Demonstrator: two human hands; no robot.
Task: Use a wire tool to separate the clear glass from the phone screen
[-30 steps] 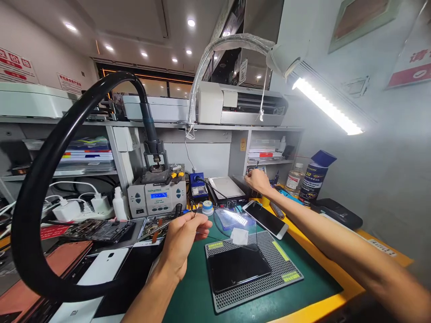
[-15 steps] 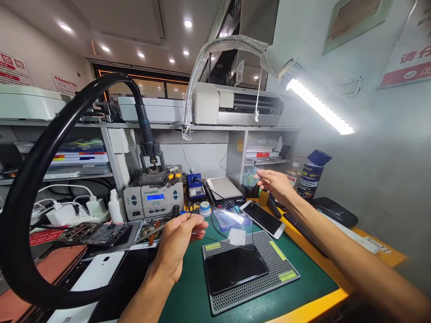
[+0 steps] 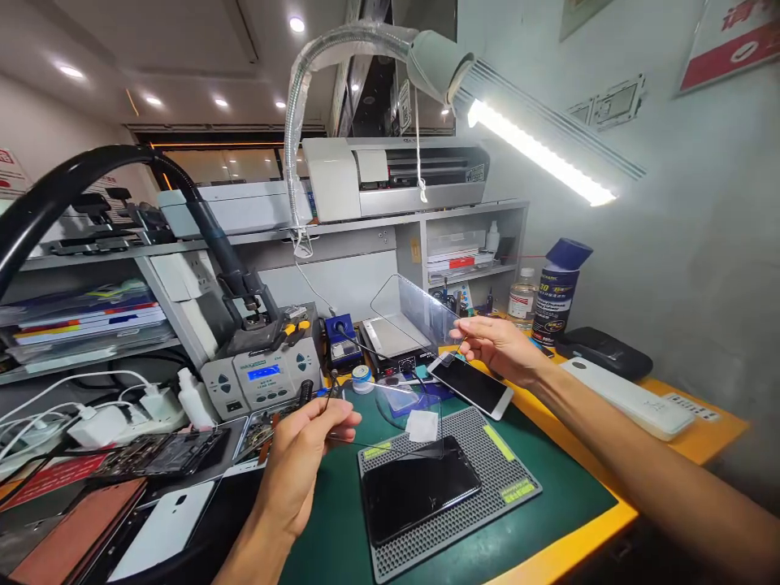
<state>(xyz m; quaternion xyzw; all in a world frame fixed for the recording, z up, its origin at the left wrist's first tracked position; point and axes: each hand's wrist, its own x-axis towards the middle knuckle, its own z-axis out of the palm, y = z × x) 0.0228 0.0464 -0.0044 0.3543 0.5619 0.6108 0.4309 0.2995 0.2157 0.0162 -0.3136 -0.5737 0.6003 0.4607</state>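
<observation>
In my left hand [image 3: 308, 447], fingers pinched at one edge, is a clear screen protector [image 3: 374, 422] with a thin dark border, held tilted over the bench. My right hand [image 3: 496, 345] grips the corner of a second clear protector [image 3: 420, 313], raised higher and farther back. The two sheets are apart. Below them a phone with a black screen [image 3: 420, 491] lies face up on a grey honeycomb pad [image 3: 505, 459]. Behind it, a small white square pad [image 3: 422, 426] shows through the left sheet. A white-framed phone [image 3: 472, 383] lies below my right hand.
A soldering station [image 3: 262, 374] stands at back left, beside a blue unit [image 3: 342, 337] and a flat heating plate [image 3: 390, 333]. Phone parts [image 3: 162, 443] crowd the left. A lit lamp [image 3: 542, 154] hangs overhead. A spray can [image 3: 554, 301] and a white phone-like slab [image 3: 627, 398] are right.
The view has shifted to the right, so the lamp and shelves sit farther left. Both hands keep hold of their sheets; the right one's sheet is turned to show more of its face.
</observation>
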